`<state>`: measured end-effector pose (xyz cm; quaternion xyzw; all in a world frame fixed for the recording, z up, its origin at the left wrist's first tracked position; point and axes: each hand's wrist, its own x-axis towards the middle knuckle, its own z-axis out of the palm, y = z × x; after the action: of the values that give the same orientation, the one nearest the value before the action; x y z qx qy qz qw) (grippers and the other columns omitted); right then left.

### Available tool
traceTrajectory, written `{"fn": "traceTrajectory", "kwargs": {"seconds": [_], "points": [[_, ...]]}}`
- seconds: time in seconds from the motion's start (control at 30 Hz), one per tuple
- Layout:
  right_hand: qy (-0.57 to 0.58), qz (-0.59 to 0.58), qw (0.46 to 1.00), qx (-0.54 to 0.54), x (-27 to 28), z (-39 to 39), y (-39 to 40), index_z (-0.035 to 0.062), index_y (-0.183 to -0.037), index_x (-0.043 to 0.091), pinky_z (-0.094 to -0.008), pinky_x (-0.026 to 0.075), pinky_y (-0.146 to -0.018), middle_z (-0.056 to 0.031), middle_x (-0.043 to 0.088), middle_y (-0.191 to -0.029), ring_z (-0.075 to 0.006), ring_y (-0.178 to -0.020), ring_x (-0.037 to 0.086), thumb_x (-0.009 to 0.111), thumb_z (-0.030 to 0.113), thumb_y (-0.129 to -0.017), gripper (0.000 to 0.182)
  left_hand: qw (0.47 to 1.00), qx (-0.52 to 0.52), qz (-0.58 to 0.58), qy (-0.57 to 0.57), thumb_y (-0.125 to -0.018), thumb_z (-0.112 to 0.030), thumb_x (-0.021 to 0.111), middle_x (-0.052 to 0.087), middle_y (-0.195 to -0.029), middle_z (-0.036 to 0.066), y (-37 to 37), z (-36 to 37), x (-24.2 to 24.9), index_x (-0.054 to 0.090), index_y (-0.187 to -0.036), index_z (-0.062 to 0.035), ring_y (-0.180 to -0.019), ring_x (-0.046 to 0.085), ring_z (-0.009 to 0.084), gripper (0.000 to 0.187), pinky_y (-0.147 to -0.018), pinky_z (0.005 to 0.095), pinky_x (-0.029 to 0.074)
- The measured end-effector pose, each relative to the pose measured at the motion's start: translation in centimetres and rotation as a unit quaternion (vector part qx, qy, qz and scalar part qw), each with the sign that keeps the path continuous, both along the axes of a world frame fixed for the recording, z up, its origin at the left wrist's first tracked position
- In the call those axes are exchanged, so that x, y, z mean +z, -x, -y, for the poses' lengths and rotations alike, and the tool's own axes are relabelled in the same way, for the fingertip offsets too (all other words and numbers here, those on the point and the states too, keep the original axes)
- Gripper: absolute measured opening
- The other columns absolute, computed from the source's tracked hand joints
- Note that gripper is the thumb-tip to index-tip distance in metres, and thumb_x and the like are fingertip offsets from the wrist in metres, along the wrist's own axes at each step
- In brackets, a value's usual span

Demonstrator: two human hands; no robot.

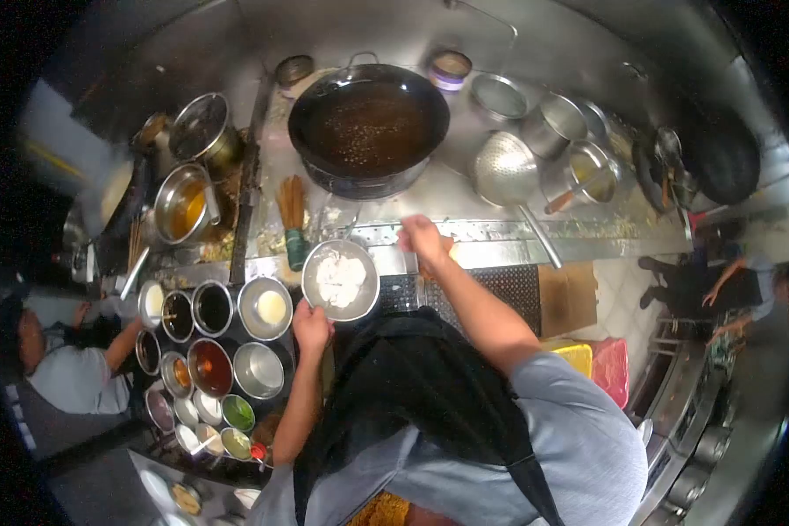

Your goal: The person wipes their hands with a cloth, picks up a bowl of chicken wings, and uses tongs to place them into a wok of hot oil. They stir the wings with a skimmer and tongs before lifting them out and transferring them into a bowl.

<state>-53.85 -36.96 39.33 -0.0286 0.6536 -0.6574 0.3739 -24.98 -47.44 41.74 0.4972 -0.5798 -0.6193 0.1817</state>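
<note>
My left hand [312, 328] grips the rim of a metal bowl [370, 279] at its near side. White, coated-looking pieces of food [338, 280] lie inside it. My right hand [422, 238] is over the front edge of the stove counter, its fingers curled in; what they hold, if anything, is hidden. Beyond both hands a black wok [300, 131] sits on the burner, with dark, bubbling liquid [368, 131] in it. A bamboo brush [293, 219] with a green-wrapped end leans just left of the bowl.
A perforated strainer ladle [505, 168] lies right of the wok, near metal pots [554, 125]. At the left stand several sauce containers [210, 368] and a pot of yellow liquid [181, 209]. A co-worker [79, 373] is at far left; another person [745, 289] is at right.
</note>
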Motion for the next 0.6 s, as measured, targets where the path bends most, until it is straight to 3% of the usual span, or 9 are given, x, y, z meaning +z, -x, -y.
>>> {"fn": "traceTrajectory", "kwargs": {"seconds": [0.03, 0.1, 0.23, 0.3, 0.4, 0.43, 0.47, 0.5, 0.6], "points": [[-0.035, 0.002, 0.999, -0.031, -1.7, -2.5, -0.7, 0.0044, -0.099, 0.058, -0.0261, 0.049, -0.054, -0.0067, 0.064, -0.077, -0.0135, -0.061, 0.059, 0.061, 0.023, -0.093, 0.02, 0.999, -0.025, 0.024, 0.008, -0.085, -0.006, 0.046, 0.057, -0.057, 0.009, 1.4, 0.1, 0.2, 0.06, -0.102, 0.001, -0.041, 0.053, 0.0152, 0.022, -0.038, 0.0311, 0.042], [0.013, 0.017, 0.996, -0.087, -2.8, -8.4, -2.9, 0.0057, -0.101, 0.059, -0.0247, 0.047, -0.051, -0.0064, 0.063, -0.074, -0.0129, -0.057, 0.057, 0.06, 0.022, -0.094, 0.018, 0.996, -0.078, 0.039, 0.032, -0.086, -0.007, 0.046, 0.056, -0.058, 0.008, 3.7, 0.1, 0.2, 0.059, -0.102, 0.0007, -0.04, 0.051, 0.0151, 0.021, -0.037, 0.0309, 0.042], [-0.111, -0.015, 0.98, -0.165, -5.0, -19.0, -5.8, 0.007, -0.1, 0.058, -0.0258, 0.046, -0.045, -0.0057, 0.063, -0.072, -0.0134, -0.054, 0.057, 0.058, 0.022, -0.095, 0.016, 0.992, -0.122, 0.035, 0.006, -0.088, -0.008, 0.047, 0.056, -0.059, 0.008, 7.3, 0.5, -4.0, 0.058, -0.107, 0.0005, -0.04, 0.051, 0.0153, 0.024, -0.037, 0.0311, 0.042], [-0.092, -0.019, 0.973, -0.213, -4.7, -22.1, -4.8, 0.0071, -0.099, 0.057, -0.0256, 0.045, -0.044, -0.0055, 0.062, -0.072, -0.0132, -0.054, 0.057, 0.057, 0.022, -0.095, 0.016, 0.987, -0.157, 0.025, 0.011, -0.088, -0.008, 0.047, 0.056, -0.059, 0.008, 8.9, 0.2, -5.2, 0.058, -0.107, 0.0002, -0.04, 0.051, 0.0154, 0.023, -0.037, 0.0313, 0.042], [-0.075, -0.069, 0.946, -0.306, -3.1, -23.8, -1.6, 0.0084, -0.095, 0.057, -0.0249, 0.043, -0.043, -0.0044, 0.06, -0.069, -0.0123, -0.051, 0.054, 0.057, 0.025, -0.094, 0.017, 0.979, -0.197, 0.051, 0.011, -0.09, -0.009, 0.046, 0.056, -0.06, 0.008, 10.4, 0.0, -7.6, 0.055, -0.106, -0.0004, -0.041, 0.053, 0.0155, 0.02, -0.037, 0.031, 0.043], [-0.015, -0.108, 0.954, -0.279, -2.4, -24.1, 0.6, 0.0099, -0.09, 0.056, -0.0255, 0.041, -0.042, -0.0036, 0.059, -0.067, -0.0113, -0.049, 0.051, 0.056, 0.026, -0.095, 0.016, 0.979, -0.196, 0.062, 0.01, -0.091, -0.009, 0.046, 0.057, -0.06, 0.008, 10.6, 0.2, -9.3, 0.053, -0.106, -0.0008, -0.042, 0.054, 0.0156, 0.019, -0.036, 0.0306, 0.043], [0.021, -0.104, 0.953, -0.284, -1.1, -23.9, 3.1, 0.011, -0.086, 0.055, -0.0254, 0.04, -0.044, -0.002, 0.056, -0.064, -0.0112, -0.048, 0.049, 0.055, 0.027, -0.095, 0.019, 0.979, -0.192, 0.073, 0.009, -0.091, -0.01, 0.045, 0.057, -0.06, 0.008, 10.8, 0.3, -10.5, 0.052, -0.106, -0.0011, -0.042, 0.055, 0.0157, 0.019, -0.036, 0.0303, 0.044], [0.008, -0.054, 0.941, -0.333, 1.5, -22.7, 5.3, 0.0103, -0.091, 0.055, -0.0249, 0.04, -0.046, -0.0023, 0.057, -0.069, -0.0114, -0.053, 0.05, 0.057, 0.028, -0.094, 0.018, 0.978, -0.196, 0.072, 0.013, -0.091, -0.01, 0.045, 0.057, -0.06, 0.008, 11.0, 0.3, -10.9, 0.052, -0.106, -0.0011, -0.042, 0.055, 0.0157, 0.019, -0.036, 0.0303, 0.044], [0.032, -0.01, 0.906, -0.423, 4.1, -21.6, 13.4, 0.0093, -0.105, 0.051, -0.0429, 0.047, -0.06, -0.0078, 0.06, -0.087, -0.0209, -0.066, 0.056, 0.063, 0.034, -0.091, 0.03, 0.985, -0.165, 0.05, 0.021, -0.094, -0.015, 0.048, 0.057, -0.06, 0.008, 11.0, 0.4, -11.1, 0.05, -0.107, -0.0014, -0.043, 0.056, 0.0163, 0.019, -0.036, 0.0298, 0.045]]}}
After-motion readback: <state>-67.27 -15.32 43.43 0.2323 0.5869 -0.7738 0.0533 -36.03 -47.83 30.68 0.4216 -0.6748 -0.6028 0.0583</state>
